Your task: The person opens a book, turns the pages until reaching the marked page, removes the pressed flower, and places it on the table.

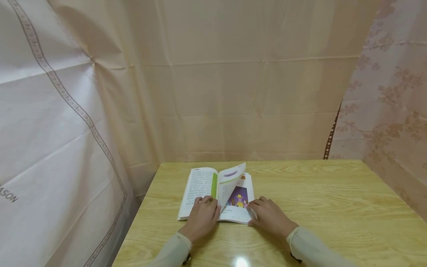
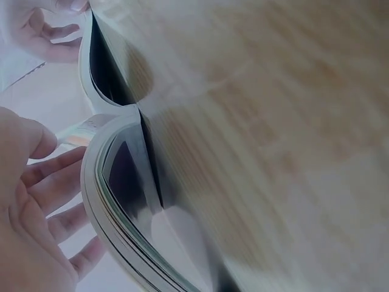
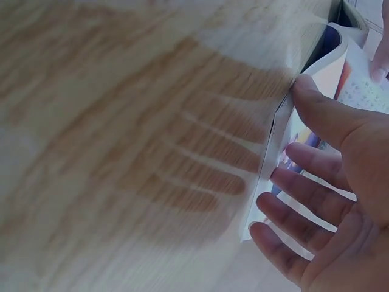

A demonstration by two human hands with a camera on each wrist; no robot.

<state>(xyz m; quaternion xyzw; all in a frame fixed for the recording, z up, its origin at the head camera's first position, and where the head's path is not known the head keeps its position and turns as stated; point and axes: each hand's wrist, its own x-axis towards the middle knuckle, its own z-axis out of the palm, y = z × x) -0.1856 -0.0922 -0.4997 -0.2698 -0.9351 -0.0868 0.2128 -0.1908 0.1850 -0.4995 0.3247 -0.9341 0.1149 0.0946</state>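
An open book [image 1: 197,185] lies on the wooden table, its left page full of print beside a green strip. One or more leaves [image 1: 231,178] stand raised and curved over the right half, partly hiding a purple picture [image 1: 239,196] beneath. My left hand [image 1: 202,217] rests on the lower left page by the spine, its thumb close to the raised paper. At the lower right edge of the book is my right hand [image 1: 271,218]. Its thumb touches the page edge, and the fingers lie spread and nearly straight over the page in the right wrist view.
The light wood table [image 1: 320,200] extends to the right of the book and reflects a bright light near its front. Hanging beige cloth [image 1: 247,89] stands behind the table, with patterned cloth [image 1: 393,111] at the right and pale cloth [image 1: 60,148] at the left.
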